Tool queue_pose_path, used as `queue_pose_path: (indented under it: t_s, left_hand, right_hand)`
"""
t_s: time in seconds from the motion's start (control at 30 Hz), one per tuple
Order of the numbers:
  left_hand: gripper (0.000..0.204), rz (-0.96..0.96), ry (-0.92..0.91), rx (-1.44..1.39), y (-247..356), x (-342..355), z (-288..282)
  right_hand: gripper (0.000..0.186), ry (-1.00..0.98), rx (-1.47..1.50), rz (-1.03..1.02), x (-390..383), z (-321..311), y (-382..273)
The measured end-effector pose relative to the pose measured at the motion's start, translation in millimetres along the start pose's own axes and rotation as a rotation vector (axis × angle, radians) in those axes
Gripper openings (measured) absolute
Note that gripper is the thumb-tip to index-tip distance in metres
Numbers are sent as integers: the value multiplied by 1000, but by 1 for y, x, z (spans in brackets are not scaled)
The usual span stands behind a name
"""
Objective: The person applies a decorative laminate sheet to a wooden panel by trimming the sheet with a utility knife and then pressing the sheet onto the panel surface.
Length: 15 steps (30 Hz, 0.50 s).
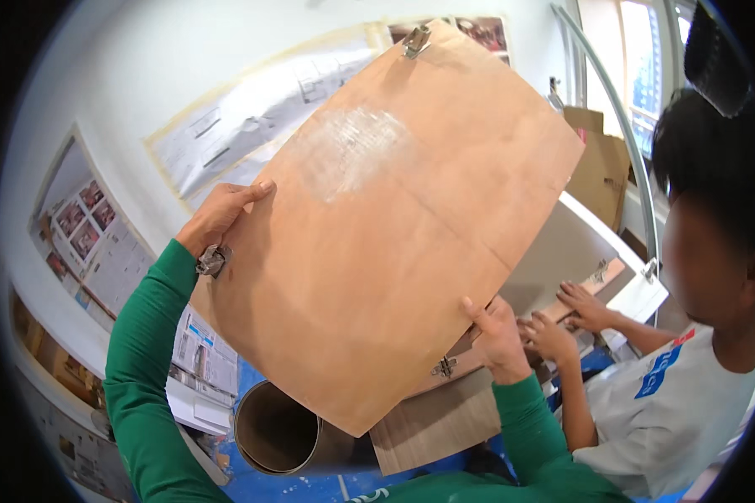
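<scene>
A large thin wooden sheet (377, 277), light tan and tilted up, spans the middle of my view. A whitish scuffed patch marks its upper left part. My left hand (220, 214) grips its left edge, thumb on the face and the other fingers mostly behind. My right hand (499, 335) pinches the lower right edge, thumb in front. A metal clip (416, 40) bites the sheet's top corner. Another metal clip (213, 261) sits just below my left hand, and a third clip (445, 366) shows at the edge near my right hand.
At my right, a person in a white shirt (654, 411) rests both hands on a wooden strip (591, 289) on a white panel. Below the sheet are a rolled cylinder (256, 436) and a wood-grain piece (432, 427). A cardboard box (602, 172) stands at the back right.
</scene>
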<state>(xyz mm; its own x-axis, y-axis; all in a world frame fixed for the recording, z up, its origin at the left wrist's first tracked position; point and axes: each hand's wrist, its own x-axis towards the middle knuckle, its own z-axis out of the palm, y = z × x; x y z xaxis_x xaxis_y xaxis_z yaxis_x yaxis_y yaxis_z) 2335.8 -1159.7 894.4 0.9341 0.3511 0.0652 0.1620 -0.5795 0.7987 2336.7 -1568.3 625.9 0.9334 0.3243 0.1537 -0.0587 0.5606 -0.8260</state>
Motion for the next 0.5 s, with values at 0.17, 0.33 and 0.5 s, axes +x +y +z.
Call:
queue_pose_path:
  t_s: [0.17, 0.33, 0.5]
  left_hand:
    - [53, 127, -34, 144, 7, 59, 28]
    - [54, 192, -151, 65, 4, 99, 56]
    - [50, 200, -254, 192, -17, 150, 103]
  right_hand:
    - [45, 59, -100, -91, 17, -48, 29]
    - [46, -72, -164, -3, 23, -63, 4]
    - [51, 26, -108, 31, 6, -85, 33]
